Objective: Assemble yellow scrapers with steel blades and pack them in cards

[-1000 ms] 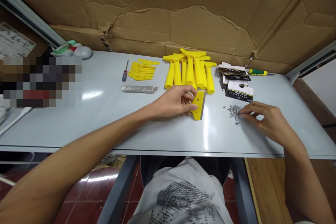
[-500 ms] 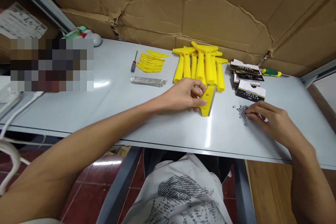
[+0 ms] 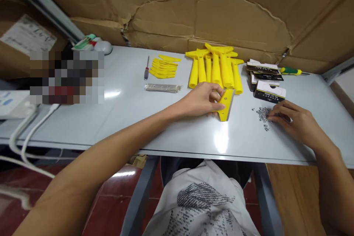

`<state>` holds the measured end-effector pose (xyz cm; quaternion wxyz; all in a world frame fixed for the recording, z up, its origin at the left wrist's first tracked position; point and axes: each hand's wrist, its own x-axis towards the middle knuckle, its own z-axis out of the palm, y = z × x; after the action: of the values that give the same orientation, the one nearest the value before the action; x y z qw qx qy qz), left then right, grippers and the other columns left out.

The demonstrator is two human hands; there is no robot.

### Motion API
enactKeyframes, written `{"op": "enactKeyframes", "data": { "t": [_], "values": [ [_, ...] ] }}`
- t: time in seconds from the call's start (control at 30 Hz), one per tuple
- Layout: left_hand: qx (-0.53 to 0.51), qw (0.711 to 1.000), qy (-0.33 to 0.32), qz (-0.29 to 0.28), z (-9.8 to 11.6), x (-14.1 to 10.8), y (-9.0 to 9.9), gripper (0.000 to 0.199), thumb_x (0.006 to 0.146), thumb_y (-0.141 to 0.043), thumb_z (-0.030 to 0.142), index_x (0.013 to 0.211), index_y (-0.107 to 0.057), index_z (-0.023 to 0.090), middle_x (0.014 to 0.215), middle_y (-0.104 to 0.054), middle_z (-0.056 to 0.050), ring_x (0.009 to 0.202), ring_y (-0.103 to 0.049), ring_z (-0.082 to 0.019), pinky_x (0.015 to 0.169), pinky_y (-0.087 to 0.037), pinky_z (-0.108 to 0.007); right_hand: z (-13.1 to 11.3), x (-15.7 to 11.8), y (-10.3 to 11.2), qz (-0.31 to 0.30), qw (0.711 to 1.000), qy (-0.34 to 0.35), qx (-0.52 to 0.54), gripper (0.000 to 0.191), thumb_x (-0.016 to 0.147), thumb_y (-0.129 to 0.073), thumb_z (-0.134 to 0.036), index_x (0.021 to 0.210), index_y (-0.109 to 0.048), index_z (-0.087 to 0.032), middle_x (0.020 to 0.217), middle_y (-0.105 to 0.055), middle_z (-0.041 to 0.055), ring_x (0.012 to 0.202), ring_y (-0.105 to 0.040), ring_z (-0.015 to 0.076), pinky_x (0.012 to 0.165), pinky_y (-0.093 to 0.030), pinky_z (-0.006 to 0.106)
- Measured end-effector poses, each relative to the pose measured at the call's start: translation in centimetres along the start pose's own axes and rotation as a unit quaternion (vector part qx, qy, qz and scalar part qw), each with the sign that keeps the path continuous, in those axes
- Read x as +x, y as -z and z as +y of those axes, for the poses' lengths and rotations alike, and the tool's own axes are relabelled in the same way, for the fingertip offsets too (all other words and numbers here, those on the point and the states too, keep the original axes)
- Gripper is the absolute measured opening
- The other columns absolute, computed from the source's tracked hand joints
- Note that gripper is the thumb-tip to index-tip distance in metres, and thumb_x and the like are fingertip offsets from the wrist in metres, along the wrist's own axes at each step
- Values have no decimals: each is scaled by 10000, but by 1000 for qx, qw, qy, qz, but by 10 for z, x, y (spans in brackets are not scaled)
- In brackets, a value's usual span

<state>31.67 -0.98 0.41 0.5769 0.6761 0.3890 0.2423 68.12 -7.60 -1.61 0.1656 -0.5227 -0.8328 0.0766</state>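
Left hand (image 3: 203,99) pinches yellow scraper head (image 3: 226,104) at its left side, blade edge facing right. Right hand (image 3: 300,121) at right side of screw pile (image 3: 262,113); can't tell if it's gripping one. Bare tabletop (image 3: 193,138) between scraper head and pile, also toward front edge.

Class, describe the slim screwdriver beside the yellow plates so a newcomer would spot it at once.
On the pale table, find the flat yellow plates. The slim screwdriver lies left of them, shaft pointing toward the cardboard. Its dark grip has a red collar; the other screwdriver is green and yellow.
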Motion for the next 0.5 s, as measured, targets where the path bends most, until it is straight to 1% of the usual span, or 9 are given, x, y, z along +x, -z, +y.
{"op": "enactKeyframes", "data": {
  "t": [0.07,0.13,0.23,0.3,0.37,0.43,0.5],
  "values": [
    [-9,1000,0,-3,-1,0,0,251,843,-789,141,997,-593,165,730,-747,15,621,-744,-153,592,-566,-248,1,0,-2,-1,1000,-16,5,152,1028,-648,-374,957,-706,-253,1062,-695,97,895,-694,249,842,-553,422],
    [-18,1000,14,-9,-1,0,-1,269,847,-803,153,1020,-596,161,776,-772,-7,633,-748,-154,602,-588,-258,2,-1,-3,-2,1000,-22,9,150,1034,-639,-362,962,-701,-245,1060,-682,93,887,-680,232,828,-543,408],
    [-27,999,27,-12,-1,1,-2,303,845,-831,167,1050,-609,147,818,-792,-37,643,-757,-161,604,-603,-264,4,-2,-4,-9,1000,-19,3,160,1055,-607,-347,977,-686,-232,1072,-670,94,893,-671,216,833,-535,397],
    [-34,999,27,-14,-2,2,-2,311,839,-847,169,1044,-615,143,808,-790,-38,646,-761,-164,601,-606,-261,4,-4,-3,-1,1000,-11,-1,168,1072,-578,-337,1004,-680,-222,1096,-677,97,935,-681,218,865,-535,393],
    [-39,999,27,-16,-2,2,-2,319,836,-855,168,1045,-616,142,812,-792,-39,647,-764,-164,599,-610,-259,2,-3,2,21,1000,-9,-10,156,1076,-561,-306,1018,-677,-218,1078,-712,83,902,-689,201,838,-528,371],
    [-41,999,27,-17,-2,2,-2,318,840,-853,160,1046,-612,143,835,-802,-48,646,-765,-162,597,-609,-256,-5,3,10,65,997,-17,-24,129,1056,-586,-272,1003,-692,-221,984,-761,49,788,-683,173,751,-508,339],
    [-38,999,28,-16,-1,2,-3,290,855,-835,140,1033,-607,141,859,-809,-59,650,-772,-160,601,-607,-250,-20,16,18,119,992,-18,-29,107,1022,-657,-281,967,-729,-224,882,-789,21,698,-676,156,689,-491,318]
  ]
}}
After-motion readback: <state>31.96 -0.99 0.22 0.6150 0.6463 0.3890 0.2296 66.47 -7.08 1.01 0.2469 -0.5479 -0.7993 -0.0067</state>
